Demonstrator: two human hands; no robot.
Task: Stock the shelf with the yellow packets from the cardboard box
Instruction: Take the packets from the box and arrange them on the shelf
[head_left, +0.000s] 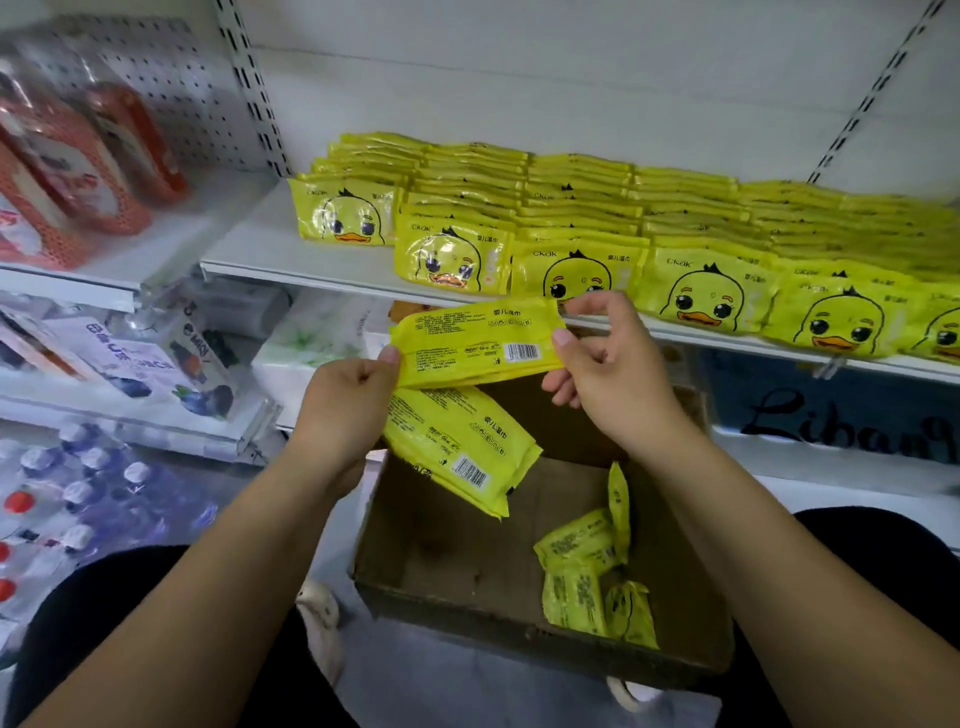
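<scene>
I hold two yellow packets above the cardboard box (467, 597), both with their printed backs up. My left hand (348, 400) grips the lower packet (462, 447) and pinches the left end of the upper packet (475, 343). My right hand (602, 369) pinches the upper packet's right end between thumb and fingers. Several more yellow packets (592, 571) lie in the box's right corner. On the white shelf (270, 254) stand rows of yellow duck-face packets (701, 280), running from the middle to the right edge.
Red-and-clear packages (78, 156) sit on the upper left shelf. Blue-and-white pouches (156, 364) fill the shelf below them. Wrapped bottles (78, 493) lie at the lower left. White packs (311, 343) sit under the duck shelf. My dark-clothed knees flank the box.
</scene>
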